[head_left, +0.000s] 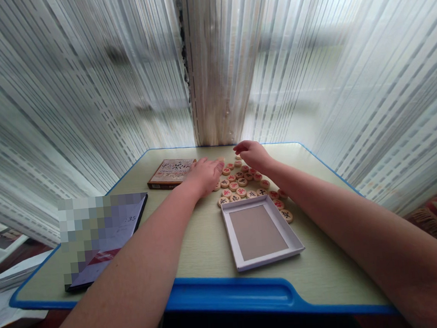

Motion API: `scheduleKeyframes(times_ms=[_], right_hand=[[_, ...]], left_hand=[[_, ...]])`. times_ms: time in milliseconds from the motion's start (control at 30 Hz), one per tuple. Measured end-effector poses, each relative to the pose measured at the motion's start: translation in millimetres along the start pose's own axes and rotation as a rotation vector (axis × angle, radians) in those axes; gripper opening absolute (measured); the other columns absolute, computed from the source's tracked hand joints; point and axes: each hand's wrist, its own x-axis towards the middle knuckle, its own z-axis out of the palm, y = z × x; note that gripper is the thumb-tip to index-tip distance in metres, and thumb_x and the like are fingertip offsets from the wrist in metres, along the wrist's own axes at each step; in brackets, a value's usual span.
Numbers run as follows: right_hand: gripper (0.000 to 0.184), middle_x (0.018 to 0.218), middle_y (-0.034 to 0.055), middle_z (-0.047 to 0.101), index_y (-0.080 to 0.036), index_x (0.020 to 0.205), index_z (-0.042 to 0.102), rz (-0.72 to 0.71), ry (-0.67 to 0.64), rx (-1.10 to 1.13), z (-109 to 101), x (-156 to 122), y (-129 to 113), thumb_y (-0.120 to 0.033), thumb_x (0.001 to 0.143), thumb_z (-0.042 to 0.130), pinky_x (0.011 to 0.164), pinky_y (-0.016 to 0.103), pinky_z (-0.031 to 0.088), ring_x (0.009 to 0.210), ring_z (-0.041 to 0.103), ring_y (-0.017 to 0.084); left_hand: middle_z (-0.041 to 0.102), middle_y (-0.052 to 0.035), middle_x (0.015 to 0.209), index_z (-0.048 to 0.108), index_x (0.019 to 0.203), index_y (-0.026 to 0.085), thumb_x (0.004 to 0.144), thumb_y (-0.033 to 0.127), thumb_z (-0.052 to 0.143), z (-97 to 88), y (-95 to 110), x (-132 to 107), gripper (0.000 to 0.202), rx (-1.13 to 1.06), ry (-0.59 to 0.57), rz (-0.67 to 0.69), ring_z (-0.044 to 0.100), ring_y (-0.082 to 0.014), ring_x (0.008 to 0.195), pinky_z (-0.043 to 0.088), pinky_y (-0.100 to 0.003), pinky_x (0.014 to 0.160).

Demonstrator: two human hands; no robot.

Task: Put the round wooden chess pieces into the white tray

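Note:
Several round wooden chess pieces (239,185) with red and black characters lie scattered on the pale table (205,236). My left hand (204,174) rests flat at the left edge of the pile, fingers stretched out over the pieces. Curled over the far right side of the pile, my right hand (252,153) has its fingers bent downward onto the pieces; what they hold is hidden. An empty white box tray (260,232) sits just in front of the pile.
A brown box lid (171,172) with printed characters lies at the far left of the table. A dark tablet (102,235) lies near the left front corner. The table has a blue rim (230,293). Striped sheer curtains (210,73) hang behind.

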Motion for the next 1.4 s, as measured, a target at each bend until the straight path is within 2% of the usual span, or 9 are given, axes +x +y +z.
scheduleKeyframes(times_ms=[167, 367, 467, 567, 733, 833, 967, 1200, 1400], right_hand=[[0.044, 0.094, 0.0066, 0.069, -0.014, 0.098, 0.067, 0.014, 0.002, -0.037, -4, 0, -1, -0.002, 0.064, 0.043, 0.07, 0.024, 0.047, 0.08, 0.06, 0.015], [0.035, 0.117, 0.0076, 0.062, -0.02, 0.104, 0.068, -0.157, -0.013, -0.47, -4, 3, 7, -0.014, 0.076, 0.049, 0.095, 0.037, 0.036, 0.109, 0.049, 0.025], [0.029, 0.119, 0.0088, 0.061, -0.021, 0.1, 0.07, -0.222, -0.103, -0.612, -2, 6, 15, -0.024, 0.083, 0.048, 0.1, 0.039, 0.029, 0.11, 0.049, 0.024], [0.026, 0.106, 0.01, 0.067, -0.018, 0.091, 0.072, -0.217, -0.173, -0.667, -2, 9, 18, -0.023, 0.084, 0.048, 0.097, 0.037, 0.03, 0.101, 0.055, 0.023], [0.025, 0.096, 0.0088, 0.07, -0.019, 0.091, 0.072, -0.16, -0.157, -0.677, -5, 7, 13, -0.025, 0.084, 0.049, 0.091, 0.035, 0.035, 0.093, 0.057, 0.023], [0.028, 0.097, 0.0085, 0.07, -0.019, 0.094, 0.071, -0.145, -0.157, -0.672, -6, 6, 10, -0.026, 0.085, 0.045, 0.09, 0.035, 0.035, 0.093, 0.058, 0.023], [0.027, 0.097, 0.0081, 0.07, -0.019, 0.095, 0.07, -0.122, -0.132, -0.626, -6, 5, 11, -0.025, 0.086, 0.045, 0.088, 0.033, 0.038, 0.094, 0.058, 0.023], [0.033, 0.105, 0.0067, 0.068, -0.022, 0.114, 0.06, 0.004, -0.107, -0.515, -8, 6, 16, -0.023, 0.084, 0.048, 0.064, 0.025, 0.044, 0.068, 0.06, 0.015], [0.034, 0.096, 0.0065, 0.07, -0.02, 0.107, 0.065, -0.002, -0.073, -0.555, -12, 12, 22, -0.014, 0.076, 0.053, 0.065, 0.024, 0.043, 0.081, 0.06, 0.018]], left_hand=[[0.042, -0.0072, 0.142, 0.048, 0.132, 0.019, 0.092, 0.048, 0.007, 2.6, -1, 1, 0.064, 0.039, 0.052, -0.045, 0.025, -0.0291, 0.134, 0.018, -0.047, 0.108], [0.05, -0.0078, 0.135, 0.059, 0.121, 0.02, 0.09, 0.051, 0.004, 3.9, -3, 0, 0.07, 0.101, 0.025, -0.048, 0.025, -0.0308, 0.134, 0.014, -0.048, 0.109], [0.056, -0.0074, 0.129, 0.062, 0.116, 0.021, 0.09, 0.052, 0.001, 2.9, -3, 1, 0.074, 0.094, 0.025, -0.03, 0.029, -0.0303, 0.132, 0.016, -0.048, 0.108], [0.056, -0.008, 0.129, 0.063, 0.114, 0.021, 0.089, 0.054, 0.001, 1.4, -3, 0, 0.075, 0.094, 0.027, -0.05, 0.033, -0.0309, 0.13, 0.017, -0.05, 0.107], [0.052, -0.0093, 0.133, 0.062, 0.116, 0.021, 0.088, 0.054, -0.002, 0.3, -3, -1, 0.077, 0.113, 0.029, -0.069, 0.032, -0.0319, 0.13, 0.017, -0.052, 0.106], [0.048, -0.0124, 0.136, 0.06, 0.119, 0.018, 0.087, 0.057, -0.002, 1.1, -4, 0, 0.08, 0.119, 0.006, -0.107, 0.028, -0.033, 0.133, 0.017, -0.052, 0.107], [0.054, -0.012, 0.13, 0.062, 0.116, 0.018, 0.086, 0.06, -0.002, 2.0, -5, 1, 0.083, 0.093, 0.01, -0.122, 0.033, -0.0311, 0.131, 0.017, -0.05, 0.108], [0.061, -0.0115, 0.12, 0.066, 0.107, 0.021, 0.086, 0.059, 0.0, -0.4, -4, 0, 0.079, 0.118, 0.044, -0.106, 0.044, -0.0293, 0.121, 0.021, -0.05, 0.106], [0.061, -0.0117, 0.118, 0.068, 0.105, 0.022, 0.087, 0.058, -0.002, -1.9, -3, -2, 0.08, 0.134, 0.051, -0.083, 0.046, -0.0295, 0.118, 0.021, -0.052, 0.105]])
